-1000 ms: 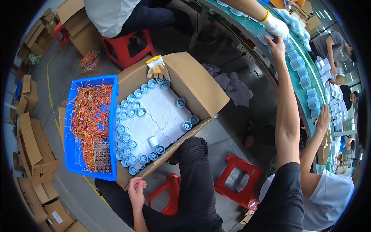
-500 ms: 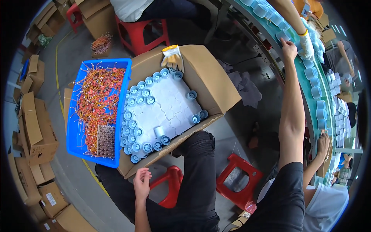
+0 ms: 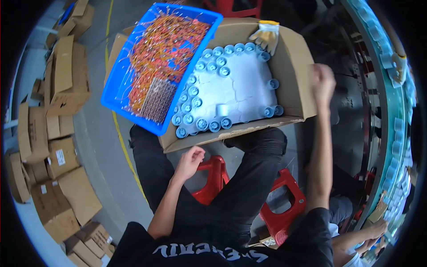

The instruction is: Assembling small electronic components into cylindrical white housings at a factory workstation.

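A seated person looks down at a large open cardboard box (image 3: 293, 71) resting across their lap. Small blue-capped white cylinders (image 3: 200, 124) line the box's left, near and far walls, standing on a white sheet; one cylinder (image 3: 221, 109) stands alone nearer the middle. A work glove (image 3: 267, 35) hangs over the far wall of the box. A blue plastic tray (image 3: 111, 98) full of orange and red wires (image 3: 160, 49) rests tilted on the box's left edge.

The right hand (image 3: 323, 82) is raised at the box's right wall, blurred; I cannot tell whether it grips anything. The left hand (image 3: 190, 161) is loosely curled, holding nothing, just near the box's near edge above the left thigh.

Two red stools (image 3: 284, 209) stand beneath. Flattened cardboard boxes (image 3: 53, 147) litter the floor at left. A conveyor (image 3: 396, 133) carrying more cylinders curves along the right.
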Available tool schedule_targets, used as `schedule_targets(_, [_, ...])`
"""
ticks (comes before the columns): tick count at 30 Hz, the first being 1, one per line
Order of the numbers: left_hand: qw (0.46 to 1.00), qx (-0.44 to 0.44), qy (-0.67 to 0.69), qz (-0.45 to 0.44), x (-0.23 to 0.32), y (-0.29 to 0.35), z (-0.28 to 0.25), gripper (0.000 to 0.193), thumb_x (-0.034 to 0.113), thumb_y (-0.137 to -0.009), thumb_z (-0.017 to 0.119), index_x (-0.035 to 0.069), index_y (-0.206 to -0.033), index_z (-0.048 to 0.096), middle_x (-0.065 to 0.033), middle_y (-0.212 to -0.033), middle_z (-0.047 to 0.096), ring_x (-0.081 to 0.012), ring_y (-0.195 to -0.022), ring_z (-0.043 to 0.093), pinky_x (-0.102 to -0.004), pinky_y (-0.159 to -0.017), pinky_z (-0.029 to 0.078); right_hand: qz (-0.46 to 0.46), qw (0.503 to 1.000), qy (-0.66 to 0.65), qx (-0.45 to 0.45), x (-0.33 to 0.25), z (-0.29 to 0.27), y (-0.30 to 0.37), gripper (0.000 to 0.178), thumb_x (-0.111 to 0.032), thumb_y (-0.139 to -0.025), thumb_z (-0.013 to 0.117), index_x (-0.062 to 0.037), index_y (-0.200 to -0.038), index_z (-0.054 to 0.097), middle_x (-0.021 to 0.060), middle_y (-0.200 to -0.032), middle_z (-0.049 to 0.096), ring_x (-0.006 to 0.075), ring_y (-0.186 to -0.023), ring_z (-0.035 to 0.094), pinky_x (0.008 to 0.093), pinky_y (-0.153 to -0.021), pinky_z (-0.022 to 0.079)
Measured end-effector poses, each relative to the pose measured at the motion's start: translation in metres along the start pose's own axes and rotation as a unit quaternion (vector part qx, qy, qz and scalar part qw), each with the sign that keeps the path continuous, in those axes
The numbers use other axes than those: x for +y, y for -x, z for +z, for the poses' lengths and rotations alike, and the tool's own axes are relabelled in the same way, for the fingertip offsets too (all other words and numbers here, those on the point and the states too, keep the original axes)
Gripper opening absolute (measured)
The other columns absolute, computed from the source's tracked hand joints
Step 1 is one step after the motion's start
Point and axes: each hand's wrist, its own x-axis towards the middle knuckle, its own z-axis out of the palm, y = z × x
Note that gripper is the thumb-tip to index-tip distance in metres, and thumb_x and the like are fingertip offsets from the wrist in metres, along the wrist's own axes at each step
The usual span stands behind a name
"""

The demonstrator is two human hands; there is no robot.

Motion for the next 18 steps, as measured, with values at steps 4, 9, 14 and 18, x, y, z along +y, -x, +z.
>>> schedule_targets(4, [0.998, -0.043, -0.012, -0.033, -0.012, -0.002, -0.003, 0.017, 0.014, -0.095, 0.055, 0.001, -0.103, 0.06, -0.0072, -0.086, 0.065, -0.0144, -0.077, 0.064, -0.028, -0.07, 0.051, 0.008, 0.784, -0.153, -0.602, -0.083, 0.143, 0.097, 0.024, -0.016, -0.088, 0.059, -0.0023, -0.107, 0.063, 0.0165, -0.099, 0.068, 0.0287, -0.091, 0.065, 0.0369, -0.08, 0.05])
schedule_targets(9, [0.995, -0.06, -0.031, -0.07, -0.015, 0.004, -0.008, 0.018, 0.017, -0.094, 0.055, 0.002, -0.103, 0.059, -0.0073, -0.087, 0.065, -0.0155, -0.079, 0.064, -0.0295, -0.07, 0.051, -0.042, 0.68, 0.045, -0.73, -0.105, 0.252, 0.177, 0.05, -0.028, -0.086, 0.063, -0.0138, -0.132, 0.049, 0.0199, -0.114, 0.064, 0.0324, -0.103, 0.063, 0.0408, -0.091, 0.047])
schedule_targets(14, [0.996, -0.043, 0.037, -0.074, -0.001, 0.013, -0.021, 0.018, 0.017, -0.094, 0.056, 0.001, -0.1, 0.059, -0.0088, -0.087, 0.066, -0.017, -0.079, 0.064, -0.0309, -0.069, 0.051, -0.003, 0.65, 0.085, -0.756, -0.105, 0.27, 0.174, 0.062, -0.026, -0.086, 0.064, -0.0174, -0.141, 0.037, 0.0182, -0.12, 0.062, 0.0344, -0.108, 0.061, 0.0401, -0.095, 0.045])
schedule_targets(18, [0.997, -0.042, 0.058, -0.033, 0.0, 0.006, -0.023, 0.018, 0.018, -0.094, 0.055, 0.002, -0.103, 0.059, -0.0077, -0.086, 0.065, -0.0163, -0.079, 0.064, -0.03, -0.069, 0.051, 0.038, 0.779, -0.069, -0.622, -0.082, 0.242, 0.156, 0.065, -0.02, -0.088, 0.064, -0.0202, -0.144, 0.031, 0.0144, -0.11, 0.065, 0.0299, -0.1, 0.063, 0.0383, -0.089, 0.05])
